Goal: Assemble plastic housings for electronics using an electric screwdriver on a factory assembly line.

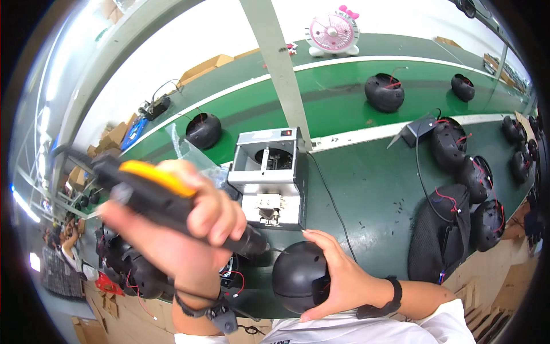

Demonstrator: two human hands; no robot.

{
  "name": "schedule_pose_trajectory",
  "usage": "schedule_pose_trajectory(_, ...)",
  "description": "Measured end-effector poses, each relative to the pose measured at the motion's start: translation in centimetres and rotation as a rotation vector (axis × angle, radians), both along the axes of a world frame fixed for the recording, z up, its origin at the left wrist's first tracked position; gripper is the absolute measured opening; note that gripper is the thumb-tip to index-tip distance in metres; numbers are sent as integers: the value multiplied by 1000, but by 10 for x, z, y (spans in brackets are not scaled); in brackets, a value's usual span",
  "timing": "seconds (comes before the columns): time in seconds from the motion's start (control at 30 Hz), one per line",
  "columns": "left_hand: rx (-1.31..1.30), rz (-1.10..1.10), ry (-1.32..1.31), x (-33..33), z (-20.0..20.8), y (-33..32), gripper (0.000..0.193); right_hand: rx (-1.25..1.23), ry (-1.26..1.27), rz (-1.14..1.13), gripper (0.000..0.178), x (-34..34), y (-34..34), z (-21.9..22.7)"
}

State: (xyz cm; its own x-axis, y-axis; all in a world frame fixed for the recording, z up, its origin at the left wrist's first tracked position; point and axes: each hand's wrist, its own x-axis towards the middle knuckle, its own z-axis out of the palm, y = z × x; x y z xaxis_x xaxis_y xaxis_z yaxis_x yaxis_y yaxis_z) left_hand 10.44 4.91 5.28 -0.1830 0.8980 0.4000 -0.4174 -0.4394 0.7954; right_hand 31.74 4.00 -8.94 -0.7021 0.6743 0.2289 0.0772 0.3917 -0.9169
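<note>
My left hand (186,252), raised and partly blurred, is wrapped round a black and yellow electric screwdriver (152,203). The tool slants down to the right, and its thin bit reaches the upper left edge of a round black housing (293,278); whether it sits in a screw cannot be made out. Over the right side of that housing, my right hand (352,284) holds it at the bench's near edge, thumb below and fingers above. Just beyond stands a boxy machine (268,178) with an open front, probably a screw feeder.
Several black housings with red wires (450,143) stand at the right, near a black mesh cover (438,238). More housings (140,272) crowd the left. Loose screws (399,209) dot the green bench. Housings (385,94) rest on the green belt behind; a pink fan (332,34) stands beyond.
</note>
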Motion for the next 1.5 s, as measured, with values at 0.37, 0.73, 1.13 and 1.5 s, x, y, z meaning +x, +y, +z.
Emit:
schedule_pose_trajectory(0.37, 44, -96, 206, 38, -2, -10, 84, 18, -41, -4, 134, -8, -2, 9)
schedule_pose_trajectory(0.73, 334, 46, 148, 26, 6, -16, 65, -24, -84, 9, 131, -12, -3, 17)
schedule_pose_trajectory(1.13, 469, 288, 229, -12, -8, 21, 105, -42, 2, 1, 128, -6, 1, 7)
schedule_pose_trajectory(1.5, -249, 195, 263, -10, -47, 47, 94, -23, 20, 1, 128, 0, 0, 3)
